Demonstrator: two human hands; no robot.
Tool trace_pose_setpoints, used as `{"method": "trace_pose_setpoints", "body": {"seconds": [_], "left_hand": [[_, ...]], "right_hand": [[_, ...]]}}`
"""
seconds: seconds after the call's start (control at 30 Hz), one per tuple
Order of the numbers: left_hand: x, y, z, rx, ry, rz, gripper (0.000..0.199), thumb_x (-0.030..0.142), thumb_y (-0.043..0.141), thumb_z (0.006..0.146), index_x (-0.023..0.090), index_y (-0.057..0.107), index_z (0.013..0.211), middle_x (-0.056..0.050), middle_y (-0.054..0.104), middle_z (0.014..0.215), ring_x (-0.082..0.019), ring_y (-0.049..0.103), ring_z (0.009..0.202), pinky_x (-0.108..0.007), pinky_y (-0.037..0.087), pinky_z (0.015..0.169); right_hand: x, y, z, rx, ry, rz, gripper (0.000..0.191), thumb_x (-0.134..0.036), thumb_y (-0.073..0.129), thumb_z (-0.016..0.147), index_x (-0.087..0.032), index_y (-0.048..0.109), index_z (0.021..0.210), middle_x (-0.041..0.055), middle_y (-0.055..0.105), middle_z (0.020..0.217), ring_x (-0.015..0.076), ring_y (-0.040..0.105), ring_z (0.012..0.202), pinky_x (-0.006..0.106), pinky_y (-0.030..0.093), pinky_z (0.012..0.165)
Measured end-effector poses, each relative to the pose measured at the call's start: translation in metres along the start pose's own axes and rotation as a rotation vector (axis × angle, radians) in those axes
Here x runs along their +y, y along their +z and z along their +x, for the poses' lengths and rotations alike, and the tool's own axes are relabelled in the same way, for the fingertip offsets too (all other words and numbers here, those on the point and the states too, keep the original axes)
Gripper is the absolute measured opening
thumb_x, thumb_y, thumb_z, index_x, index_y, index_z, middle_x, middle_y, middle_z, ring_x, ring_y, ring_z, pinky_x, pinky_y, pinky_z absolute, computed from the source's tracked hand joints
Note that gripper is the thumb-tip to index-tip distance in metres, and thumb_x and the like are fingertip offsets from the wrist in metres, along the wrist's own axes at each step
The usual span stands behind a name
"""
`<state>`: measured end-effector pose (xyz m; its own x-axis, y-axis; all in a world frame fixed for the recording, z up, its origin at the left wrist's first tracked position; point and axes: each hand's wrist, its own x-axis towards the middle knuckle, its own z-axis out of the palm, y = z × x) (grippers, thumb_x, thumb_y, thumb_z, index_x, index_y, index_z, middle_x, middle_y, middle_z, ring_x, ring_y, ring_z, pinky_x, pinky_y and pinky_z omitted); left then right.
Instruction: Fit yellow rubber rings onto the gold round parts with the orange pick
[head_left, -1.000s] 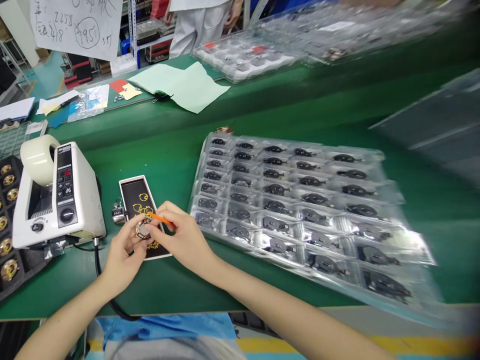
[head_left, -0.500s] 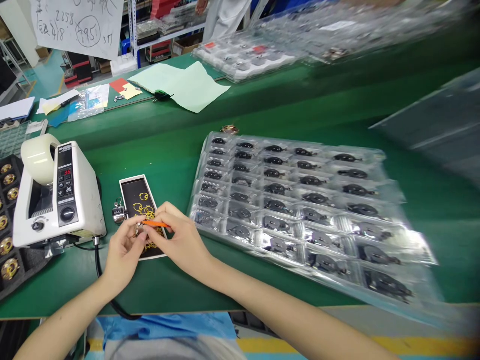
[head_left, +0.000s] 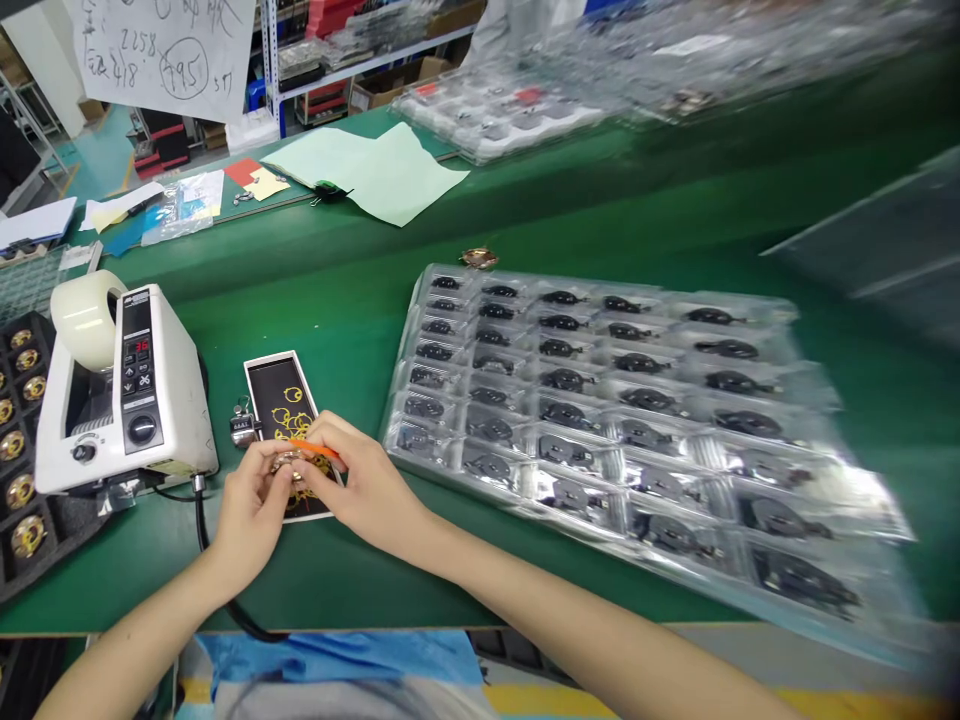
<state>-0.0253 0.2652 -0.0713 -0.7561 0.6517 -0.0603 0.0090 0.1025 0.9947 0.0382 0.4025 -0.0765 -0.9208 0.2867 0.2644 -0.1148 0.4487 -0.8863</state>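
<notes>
My left hand (head_left: 253, 510) pinches a small round shiny metal part (head_left: 286, 461) between thumb and fingers. In my right hand (head_left: 367, 492) is a slim orange tool (head_left: 315, 449), whose tip points left, over the part; its exact kind is hard to make out. The right fingertips meet the part's edge. Both hands hover over the near end of a white-rimmed, dark-bottomed box (head_left: 271, 357). Loose thin yellow rings with small tabs (head_left: 293, 395) lie inside it, some hidden by my hands. A metal tally counter (head_left: 242, 428) touches the box's left side.
A white tape dispenser (head_left: 169, 385) stands left, its black cable (head_left: 200, 530) running toward the front edge. Beyond it is a dark foam tray (head_left: 45, 560) of gold-coloured round parts. A large clear plastic tray (head_left: 409, 345) of black parts fills the right. Another metal part (head_left: 478, 258) lies behind it.
The view has shifted slightly, so the bench things sit a little farther right. The metal part has turned and shows more of its face between my fingers. Both hands keep their grip.
</notes>
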Motion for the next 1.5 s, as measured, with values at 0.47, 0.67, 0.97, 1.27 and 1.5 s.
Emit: {"method": "trace_pose_setpoints", "body": {"seconds": [0.47,0.67,0.97,1.27,1.5], "left_hand": [[0.014,-0.006,0.005,0.054,-0.170,-0.128,0.024,0.026,0.073,0.068,0.017,0.050,0.067,0.005,0.057,0.054,-0.007,0.049,0.048,-0.018,0.038,0.049],[0.018,-0.002,0.001,0.005,-0.192,-0.235,0.035,0.039,0.075,0.072,0.016,0.054,0.088,0.004,0.063,0.057,-0.009,0.055,0.046,-0.018,0.043,0.043],[0.011,0.003,-0.007,0.013,-0.153,-0.185,0.028,0.029,0.069,0.077,0.017,0.054,0.097,0.003,0.063,0.065,-0.007,0.056,0.051,-0.018,0.049,0.053],[0.011,0.002,-0.007,0.020,-0.127,-0.097,0.024,0.028,0.066,0.078,0.017,0.051,0.095,0.006,0.059,0.058,-0.006,0.053,0.046,-0.017,0.045,0.050],[0.013,0.001,-0.008,-0.008,-0.114,-0.071,0.022,0.029,0.064,0.079,0.019,0.050,0.092,0.007,0.055,0.057,-0.007,0.051,0.045,-0.018,0.044,0.049]], "right_hand": [[-0.009,0.002,-0.017,0.390,-0.764,-0.655,0.014,-0.011,0.051,0.089,-0.018,0.063,0.092,0.0047,0.071,0.082,0.0120,0.051,0.059,0.025,0.039,0.054],[0.001,0.000,-0.007,0.352,-0.666,-0.625,0.010,-0.009,0.053,0.089,-0.015,0.062,0.089,0.0092,0.073,0.085,0.0149,0.056,0.063,0.027,0.042,0.056],[0.003,0.001,-0.005,0.312,-0.709,-0.614,0.011,-0.010,0.051,0.091,-0.012,0.062,0.089,0.0081,0.072,0.077,0.0150,0.058,0.064,0.027,0.044,0.059],[0.003,-0.002,-0.004,0.303,-0.747,-0.596,0.010,-0.010,0.051,0.091,-0.014,0.060,0.090,0.0076,0.072,0.076,0.0140,0.059,0.063,0.025,0.046,0.057],[0.003,-0.002,-0.004,0.298,-0.737,-0.548,0.008,-0.009,0.053,0.089,-0.013,0.060,0.090,0.0079,0.071,0.075,0.0144,0.060,0.062,0.025,0.048,0.057]]}}
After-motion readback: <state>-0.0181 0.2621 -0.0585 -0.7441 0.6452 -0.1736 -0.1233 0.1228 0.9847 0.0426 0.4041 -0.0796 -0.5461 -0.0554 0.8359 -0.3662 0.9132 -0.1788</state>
